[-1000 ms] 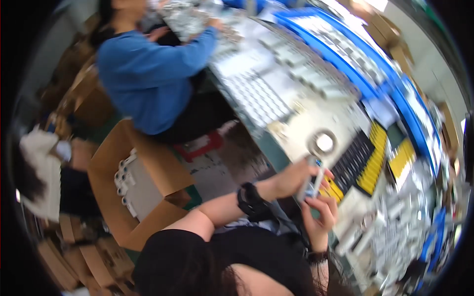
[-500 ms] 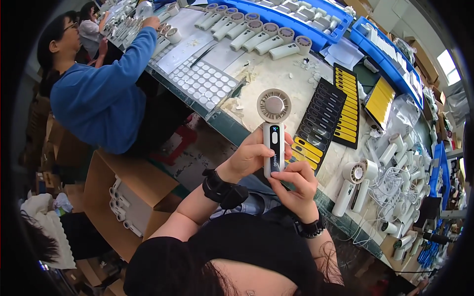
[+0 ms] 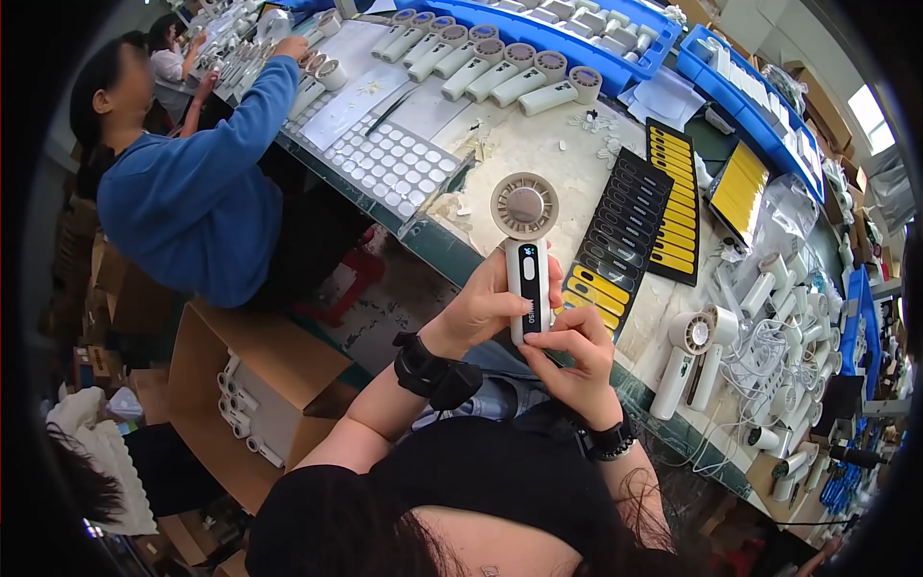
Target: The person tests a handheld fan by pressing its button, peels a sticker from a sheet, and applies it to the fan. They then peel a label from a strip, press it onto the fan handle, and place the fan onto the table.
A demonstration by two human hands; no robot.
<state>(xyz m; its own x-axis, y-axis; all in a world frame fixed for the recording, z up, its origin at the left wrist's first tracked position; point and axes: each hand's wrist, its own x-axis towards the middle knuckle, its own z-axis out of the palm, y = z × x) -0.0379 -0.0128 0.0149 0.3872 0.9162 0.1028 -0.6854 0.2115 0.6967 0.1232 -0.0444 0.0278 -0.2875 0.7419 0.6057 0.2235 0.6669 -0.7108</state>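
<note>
A white handheld fan [image 3: 525, 205] with a round beige-grey grille stands nearly upright before me, its black front panel and small lit display facing me. My left hand [image 3: 484, 308] is closed round the handle, thumb on the panel. Near the handle's bottom end, the thumb and fingertips of my right hand [image 3: 580, 358] pinch the fan at the lower part of the panel. Just beyond my right hand lies a black sheet of elongated panel stickers [image 3: 623, 216], with yellow backing bared at its near end.
Finished-looking fans [image 3: 561, 94] line the far side, before a blue tray [image 3: 461, 17]. A sheet of round white stickers [image 3: 394, 163] lies left. Fans and white cables [image 3: 760, 361] crowd the right. A cardboard box [image 3: 207, 385] holds fans. A co-worker in a blue sleeve [image 3: 226, 144] works at left.
The fan has shifted slightly left and tilts a little more to the left at its head. Both hands keep their hold, with the right fingertips still at the handle's lower end.
</note>
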